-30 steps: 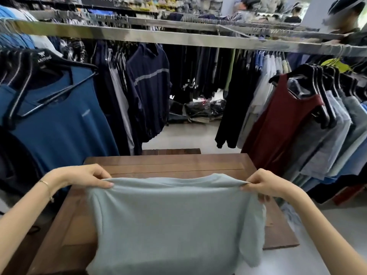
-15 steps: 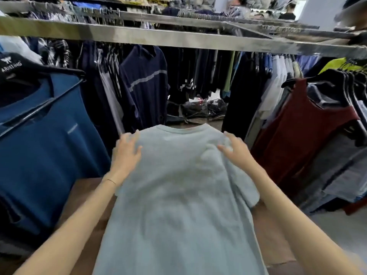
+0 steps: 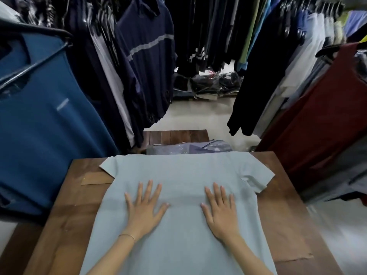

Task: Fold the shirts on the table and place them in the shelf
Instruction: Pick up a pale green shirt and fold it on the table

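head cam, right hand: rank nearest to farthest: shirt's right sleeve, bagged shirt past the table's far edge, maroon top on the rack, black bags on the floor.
From the right hand:
1. Right sleeve of the light blue shirt, just ahead and to the right.
2. Bagged shirt, past the table's far edge, ahead.
3. Maroon top, hanging far right.
4. Black bags, on the floor, farthest back.

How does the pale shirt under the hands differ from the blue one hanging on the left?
The pale blue-grey shirt lies spread flat on the wooden table, pressed by the left hand and right hand; the teal-blue shirt hangs on a black hanger. The pale one looks plain; the teal one bears a small chest mark. Both are short-sleeved.
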The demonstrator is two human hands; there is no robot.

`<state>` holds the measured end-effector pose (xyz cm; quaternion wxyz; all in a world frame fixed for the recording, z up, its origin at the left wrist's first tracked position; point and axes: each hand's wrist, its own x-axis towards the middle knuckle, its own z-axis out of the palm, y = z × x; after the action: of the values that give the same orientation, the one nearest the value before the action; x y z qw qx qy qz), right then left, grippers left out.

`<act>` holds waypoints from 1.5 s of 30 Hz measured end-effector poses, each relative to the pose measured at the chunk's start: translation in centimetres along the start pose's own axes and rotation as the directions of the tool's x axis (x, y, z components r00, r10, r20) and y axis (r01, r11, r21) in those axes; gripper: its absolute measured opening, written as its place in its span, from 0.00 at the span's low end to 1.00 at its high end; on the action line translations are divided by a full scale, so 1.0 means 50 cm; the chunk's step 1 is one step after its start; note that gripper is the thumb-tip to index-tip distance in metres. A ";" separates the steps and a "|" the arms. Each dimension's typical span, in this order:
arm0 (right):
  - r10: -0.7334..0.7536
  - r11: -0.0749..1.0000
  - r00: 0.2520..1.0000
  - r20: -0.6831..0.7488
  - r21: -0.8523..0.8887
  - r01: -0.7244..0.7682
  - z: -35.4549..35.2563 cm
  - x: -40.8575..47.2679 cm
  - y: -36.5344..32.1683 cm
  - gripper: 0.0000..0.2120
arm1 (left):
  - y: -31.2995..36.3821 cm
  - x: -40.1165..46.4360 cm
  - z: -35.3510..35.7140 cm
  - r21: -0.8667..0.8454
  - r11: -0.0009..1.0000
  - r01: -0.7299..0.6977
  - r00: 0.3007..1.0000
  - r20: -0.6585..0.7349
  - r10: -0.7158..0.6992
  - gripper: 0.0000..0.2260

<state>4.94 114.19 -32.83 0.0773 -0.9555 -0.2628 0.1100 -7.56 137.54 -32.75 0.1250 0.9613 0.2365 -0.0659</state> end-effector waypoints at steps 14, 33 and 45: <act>-0.146 0.989 0.986 -0.086 -0.027 0.144 0.020 -0.027 0.062 0.29 | 0.044 -0.073 0.035 -0.001 0.998 0.063 0.996 -0.060 -0.063 0.35; -0.129 0.992 0.988 -0.087 -0.018 0.128 0.028 -0.142 0.060 0.33 | 0.047 -0.177 0.037 -0.074 0.997 0.035 0.999 0.035 -0.033 0.33; -0.105 0.994 0.989 -0.105 0.023 0.108 0.034 -0.190 0.054 0.30 | 0.040 -0.225 0.054 -0.057 0.998 0.019 1.000 -0.010 -0.020 0.34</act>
<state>-2.14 107.12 -33.44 0.1105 -0.9432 -0.3076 0.0598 -16.69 130.15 -32.82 0.1504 0.9553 0.2483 -0.0552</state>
